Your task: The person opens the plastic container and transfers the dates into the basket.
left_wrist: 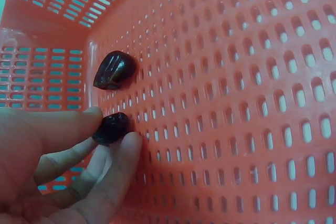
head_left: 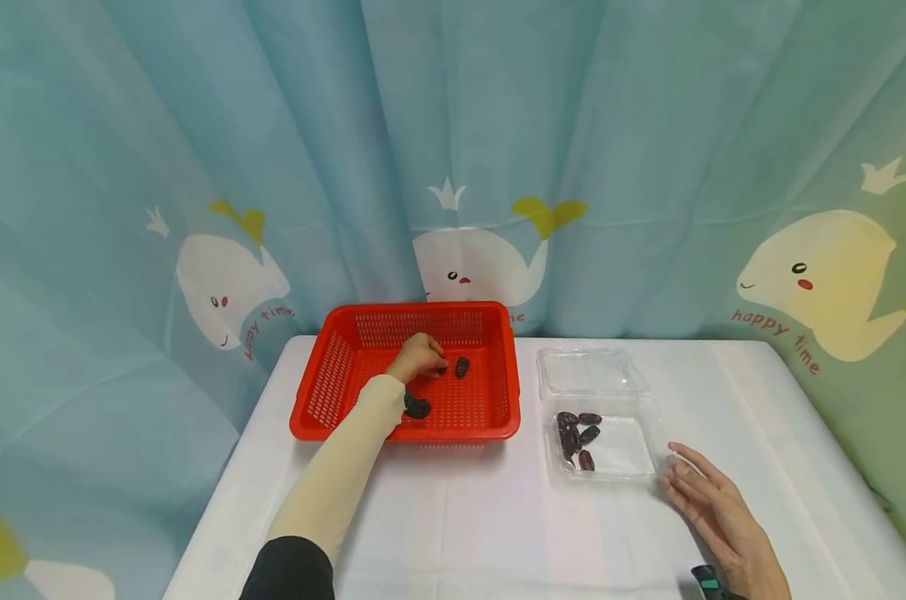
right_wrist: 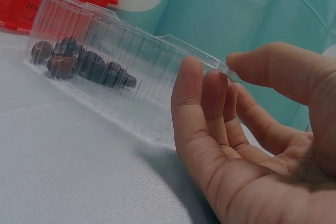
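Now left hand (head_left: 418, 357) pinches date (left_wrist: 112, 129) in red basket (head_left: 460, 434); right hand (head_left: 718, 508) pinches box (head_left: 621, 446).

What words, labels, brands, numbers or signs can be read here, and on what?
"happy time": curtain, by the left whale.
"happy time": curtain, by the right whale.
"me": curtain, by the middle whale; the red basket blocks whatever precedes it.
No readable text on the basket or clear box.
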`<state>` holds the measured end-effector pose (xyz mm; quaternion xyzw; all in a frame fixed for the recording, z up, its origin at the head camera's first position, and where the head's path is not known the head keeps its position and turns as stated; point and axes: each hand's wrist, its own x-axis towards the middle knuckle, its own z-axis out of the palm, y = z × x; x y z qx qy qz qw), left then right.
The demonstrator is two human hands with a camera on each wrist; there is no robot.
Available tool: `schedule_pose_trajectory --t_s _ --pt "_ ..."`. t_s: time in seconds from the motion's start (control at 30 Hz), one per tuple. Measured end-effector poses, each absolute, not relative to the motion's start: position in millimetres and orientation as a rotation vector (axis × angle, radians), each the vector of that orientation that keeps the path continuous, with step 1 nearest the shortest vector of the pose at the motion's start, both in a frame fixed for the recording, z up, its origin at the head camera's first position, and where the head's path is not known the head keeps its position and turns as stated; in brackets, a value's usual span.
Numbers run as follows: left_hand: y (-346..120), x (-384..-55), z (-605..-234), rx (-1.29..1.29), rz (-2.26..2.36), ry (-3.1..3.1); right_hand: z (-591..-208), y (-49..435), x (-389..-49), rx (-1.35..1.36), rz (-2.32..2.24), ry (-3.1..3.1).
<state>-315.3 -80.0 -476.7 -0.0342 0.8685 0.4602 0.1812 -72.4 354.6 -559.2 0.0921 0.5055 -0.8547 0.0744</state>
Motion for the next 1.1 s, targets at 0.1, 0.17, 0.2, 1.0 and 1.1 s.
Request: schedule_pose_trajectory --t_s 0.1,0.17,0.2,1.0,1.1 --pt "-82.8 -314.8 -476.2 -0.033 1.234 2.493 -560.3 353.3 -71.9 0.277 -2.561 1.519" --pt "-83.4 -315.9 -474.0 0.015 1.15 2.568 -559.7 353.5 -72.9 0.279 -2.556 1.526" --pt "-83.7 -316.4 -472.8 0.034 1.114 2.603 -559.5 353.6 -73.3 0.278 -2.555 1.523" --pt "-55.8 -271.0 -408.1 0.358 1.573 2.376 -561.8 353.9 -71.5 0.294 -2.546 1.511" --pt "-48.5 -265.4 -400.4 0.403 1.579 2.347 -561.1 354.6 -72.9 0.303 -2.557 1.507"
